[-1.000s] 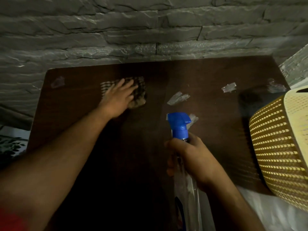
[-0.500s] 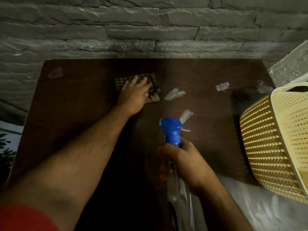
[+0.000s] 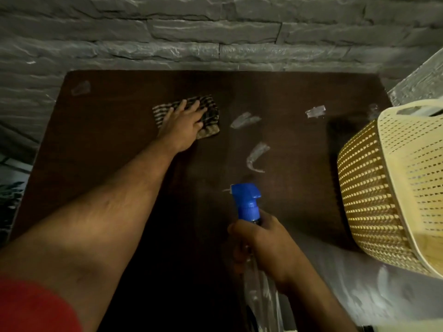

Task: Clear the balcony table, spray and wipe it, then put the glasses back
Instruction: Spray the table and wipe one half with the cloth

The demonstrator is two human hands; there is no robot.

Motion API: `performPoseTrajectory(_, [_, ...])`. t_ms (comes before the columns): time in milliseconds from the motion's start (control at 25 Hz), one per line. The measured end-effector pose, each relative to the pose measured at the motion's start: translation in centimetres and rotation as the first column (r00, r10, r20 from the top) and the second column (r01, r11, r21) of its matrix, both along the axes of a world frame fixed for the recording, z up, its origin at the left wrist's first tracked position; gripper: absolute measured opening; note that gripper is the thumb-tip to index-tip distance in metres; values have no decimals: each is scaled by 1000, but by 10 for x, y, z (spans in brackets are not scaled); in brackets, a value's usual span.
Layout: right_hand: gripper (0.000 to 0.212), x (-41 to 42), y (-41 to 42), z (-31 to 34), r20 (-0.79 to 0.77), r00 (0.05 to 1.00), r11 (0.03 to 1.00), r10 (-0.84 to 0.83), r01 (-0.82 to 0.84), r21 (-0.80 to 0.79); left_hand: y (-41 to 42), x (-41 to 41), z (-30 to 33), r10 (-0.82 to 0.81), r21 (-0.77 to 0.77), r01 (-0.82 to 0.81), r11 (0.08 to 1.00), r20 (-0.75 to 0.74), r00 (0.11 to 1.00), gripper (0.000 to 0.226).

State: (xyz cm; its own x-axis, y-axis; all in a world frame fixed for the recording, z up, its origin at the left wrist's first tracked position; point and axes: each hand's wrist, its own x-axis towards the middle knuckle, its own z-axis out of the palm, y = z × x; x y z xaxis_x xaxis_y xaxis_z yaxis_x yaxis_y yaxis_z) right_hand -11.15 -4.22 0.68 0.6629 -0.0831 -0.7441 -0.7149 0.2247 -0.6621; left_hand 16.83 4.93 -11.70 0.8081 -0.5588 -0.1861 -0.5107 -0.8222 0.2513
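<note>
The left hand (image 3: 184,122) lies flat on the striped cloth (image 3: 208,116), fingers spread, pressing it to the dark table (image 3: 107,149) — and over the last 1 second it has slid the cloth rightward from the left-centre toward the middle. The right hand (image 3: 261,240) has stayed curled around the neck of the spray bottle (image 3: 247,202), its blue nozzle aimed across the top. About 4 pale wet smears (image 3: 244,119) wait just right of the cloth, so the wipe seems only partly done. No glasses are visible; a cream basket (image 3: 388,188) overhangs the right edge.
</note>
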Motion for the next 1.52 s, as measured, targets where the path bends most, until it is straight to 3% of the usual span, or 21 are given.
performPoseTrajectory(240, [18, -26, 3, -10, 36, 998, 999, 54, -53, -11, -5, -52, 8, 6, -21, -6, 1000, 10, 1000, 48])
performPoseTrajectory(400, [32, -30, -7, -7, 98, 991, 996, 86, -84, -30, 42, -154, 0, -236, -54, 238, 970, 42, 971, 49])
performPoseTrajectory(480, [35, -35, -13, -3, 120, 987, 994, 106, -106, -9, 65, -142, -4, -146, -63, 149, 987, 52, 988, 48])
performPoseTrajectory(600, [33, -39, -19, -2, 160, 979, 992, 127, -128, -7, 25, -92, 5, 175, 21, -175, 984, 7, 985, 48])
performPoseTrajectory(640, [34, -39, -21, -1, 176, 975, 991, 135, -134, -17, 7, -97, 7, 167, 51, -167, 985, 8, 986, 49])
performPoseTrajectory(760, [31, -42, -26, 4, 198, 969, 989, 148, -147, -20, 33, -186, -5, -126, 70, 121, 990, 80, 989, 52])
performPoseTrajectory(840, [24, -48, -26, 6, 184, 972, 989, 149, -150, -4, 87, -225, 2, -139, -10, 140, 990, 73, 988, 51])
performPoseTrajectory(920, [25, -53, -22, 5, 159, 975, 987, 154, -158, 13, 104, -191, 1, -24, -4, 24, 1000, 40, 999, 48])
performPoseTrajectory(1040, [20, -51, -5, -7, 121, 985, 992, 120, -124, 22, 52, -112, 1, 148, 33, -149, 988, 42, 988, 49])
performPoseTrajectory(1160, [14, -53, 13, -17, 96, 993, 997, 66, -69, 20, 27, -134, 2, -14, 65, 12, 998, 32, 999, 51])
performPoseTrajectory(1240, [11, -60, 20, -13, 97, 994, 998, 55, -57, 24, 69, -189, -1, -216, 57, 213, 975, 47, 975, 52])
performPoseTrajectory(1320, [13, -66, 23, -8, 101, 994, 999, 39, -42, 22, 123, -215, -1, -262, -17, 264, 964, 74, 962, 50])
performPoseTrajectory(1400, [19, -75, 25, -10, 83, 996, 1000, 12, -13, 18, 141, -185, -6, -124, -31, 126, 992, 58, 991, 47])
performPoseTrajectory(1520, [30, -91, 33, -13, 44, 999, 999, 27, -26, -43, 90, -120, -7, 50, 43, -52, 998, 54, 997, 48])
